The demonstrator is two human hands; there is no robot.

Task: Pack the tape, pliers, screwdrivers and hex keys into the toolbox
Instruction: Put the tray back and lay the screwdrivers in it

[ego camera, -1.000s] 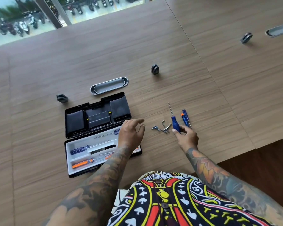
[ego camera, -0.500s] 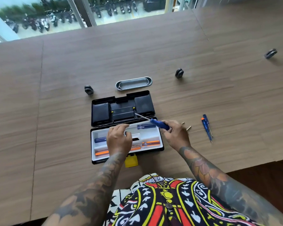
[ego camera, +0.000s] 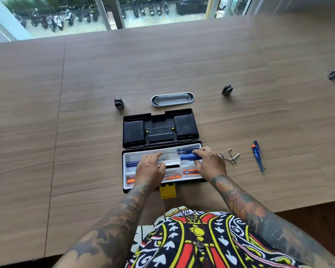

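Black toolbox: open at the near middle of the wood table, with the lid laid flat on the far side and a yellow latch sticking out at the near edge.
White tray: sits in the toolbox base, with both hands over it.
Blue-handled screwdriver: held crosswise over the tray, handle to the right, its thin shaft running left.
Person's right hand: at the tray's right end, fingers and thumb wrapped round the blue handle.
Person's left hand: over the middle of the tray, knuckles up, fingers bent down at the shaft. Whether they pinch it or only touch it cannot be told.
Packed screwdrivers: a clear-blue screwdriver lies along the tray's far wall. A dark blue handle lies at the left, and orange handles lie along the near side.
Hex keys: a loose cluster on the table, just right of the toolbox and near the right hand.
Slim blue screwdrivers: two side by side on the table to the right of the hex keys, tips pointing near.
Silver oval dish: on the table just beyond the lid.
Black fittings: one stands left of the dish, another to its right, and more sit toward the table's left and right edges.
Window: beyond the table's far edge, with parked motorbikes outside.
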